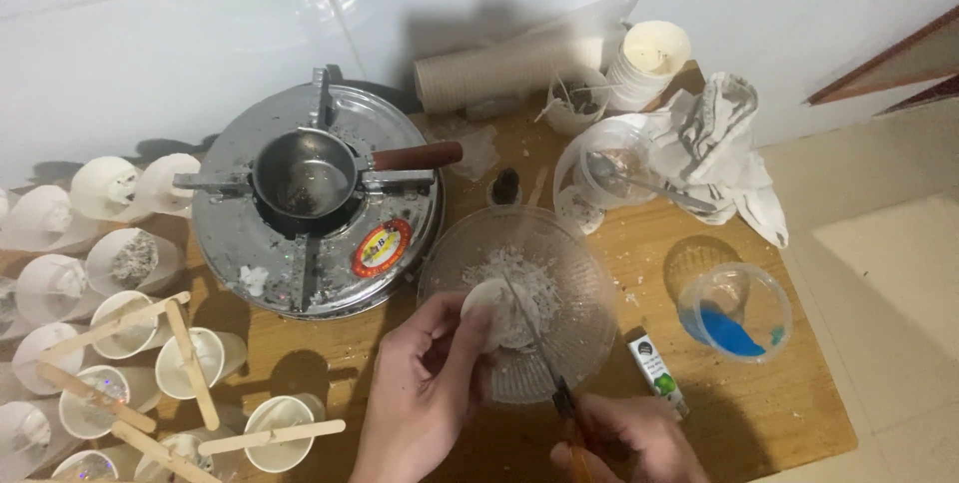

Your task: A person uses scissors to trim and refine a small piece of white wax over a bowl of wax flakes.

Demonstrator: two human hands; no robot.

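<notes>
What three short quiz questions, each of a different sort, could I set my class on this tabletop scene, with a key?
1. True or false: the left hand holds a white lump over the clear ribbed bowl.
2. What does the right hand hold? A) a spoon B) a knife C) a wooden stick
3. Fill in: the small pan with the brown handle sits on a round metal ____.

Key
1. True; the fingers wrap the lump above the bowl's white shavings.
2. B; its blade points up at the lump.
3. Stove.
</notes>
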